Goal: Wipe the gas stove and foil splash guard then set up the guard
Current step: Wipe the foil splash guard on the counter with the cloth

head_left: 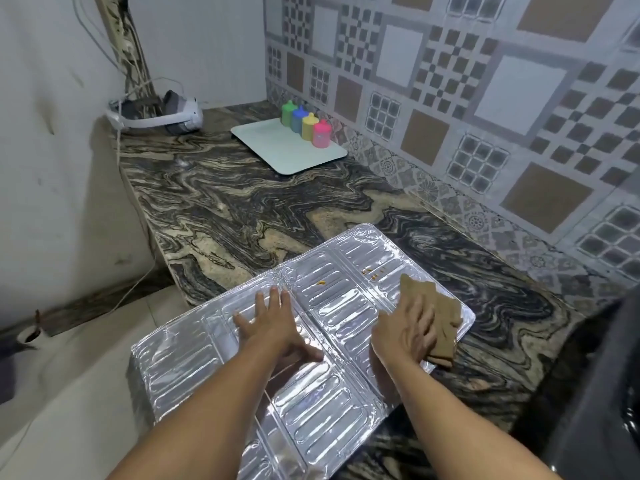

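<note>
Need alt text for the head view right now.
Silver embossed foil splash guard lies flat on the marbled stone counter; the left hand presses it flat while the right hand presses a brown cloth onto it, near orange food spots.

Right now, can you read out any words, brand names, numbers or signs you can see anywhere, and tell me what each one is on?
None: no readable text shows in this view.
Four coloured bottles on the white tray: no label visible.
Foil guard: embossed ridges only, no writing.
Brown cloth under the right hand: plain.
White headset in the corner: no marking can be made out.
Wall tiles: patterns, no letters.
</note>
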`<state>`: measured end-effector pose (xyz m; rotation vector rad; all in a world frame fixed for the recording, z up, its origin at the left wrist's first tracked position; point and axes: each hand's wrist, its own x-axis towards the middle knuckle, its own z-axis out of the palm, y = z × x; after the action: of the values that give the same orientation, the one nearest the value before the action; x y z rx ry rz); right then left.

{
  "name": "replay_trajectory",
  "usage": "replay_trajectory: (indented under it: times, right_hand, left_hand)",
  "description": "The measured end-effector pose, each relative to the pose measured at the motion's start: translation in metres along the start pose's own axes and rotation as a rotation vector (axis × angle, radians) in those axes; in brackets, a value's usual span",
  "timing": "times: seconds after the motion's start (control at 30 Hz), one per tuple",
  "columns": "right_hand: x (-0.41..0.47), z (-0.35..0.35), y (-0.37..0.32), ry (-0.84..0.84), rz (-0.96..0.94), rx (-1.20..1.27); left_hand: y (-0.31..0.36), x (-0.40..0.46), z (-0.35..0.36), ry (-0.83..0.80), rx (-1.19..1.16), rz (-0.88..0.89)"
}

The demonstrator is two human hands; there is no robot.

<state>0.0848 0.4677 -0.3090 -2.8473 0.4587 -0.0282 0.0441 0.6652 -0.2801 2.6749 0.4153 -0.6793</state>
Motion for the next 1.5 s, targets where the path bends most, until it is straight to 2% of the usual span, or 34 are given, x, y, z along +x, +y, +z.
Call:
replay_trajectory:
  times: [0.13, 0.27, 0.4, 0.47, 0.57, 0.63, 0.7, 0.83, 1.0, 1.07, 1.17, 1.27, 1.43, 1.5]
  right_hand:
    - [0.027, -0.011, 0.003, 0.070, 0.159, 0.133]
    - [0.039, -0.010, 0.009, 0.025, 0.085, 0.114]
    - [0.013, -0.015, -0.005, -0.079, 0.053, 0.224]
    - [-0.010, -0.013, -0.013, -0.067, -0.080, 0.228]
    - [-0.051, -0.001, -0.017, -0.164, -0.452, 0.167]
    - [-0.062, 0.002, -0.015, -0.201, -0.534, 0.120]
    - [-0.046, 0.005, -0.011, -0.152, -0.484, 0.128]
    - [0.010, -0.003, -0.004, -0.079, -0.218, 0.162]
    - [0.056, -0.019, 0.000, -0.037, 0.054, 0.236]
    - [0.052, -0.014, -0.014, -0.060, 0.088, 0.313]
    - [0.006, -0.006, -0.043, -0.175, -0.147, 0.377]
    - [-0.040, 0.002, -0.060, -0.200, -0.417, 0.373]
    - [-0.016, 0.025, -0.057, -0.255, -0.522, 0.320]
    - [0.007, 0.017, -0.052, -0.232, -0.439, 0.359]
  left_hand:
    - [0.002, 0.000, -0.004, -0.010, 0.029, -0.011]
    - [0.002, 0.000, -0.006, -0.016, 0.070, -0.015]
    - [0.003, 0.000, -0.005, -0.010, 0.066, -0.015]
    - [0.002, 0.001, -0.004, -0.004, 0.064, -0.016]
    - [0.000, 0.001, -0.005, -0.003, 0.082, -0.014]
    - [0.000, 0.000, -0.005, -0.010, 0.091, -0.002]
    - [0.000, -0.002, -0.005, -0.007, 0.079, 0.013]
    - [-0.004, 0.001, -0.008, -0.014, 0.061, 0.017]
    - [-0.003, 0.000, -0.006, -0.005, 0.062, 0.016]
    - [-0.002, -0.001, -0.008, -0.005, 0.057, 0.007]
    - [-0.002, -0.001, -0.009, -0.002, 0.064, -0.002]
    - [-0.002, -0.003, -0.006, 0.005, 0.089, -0.001]
    - [-0.003, -0.005, -0.009, -0.006, 0.094, -0.024]
    - [-0.004, -0.005, -0.007, -0.008, 0.079, -0.015]
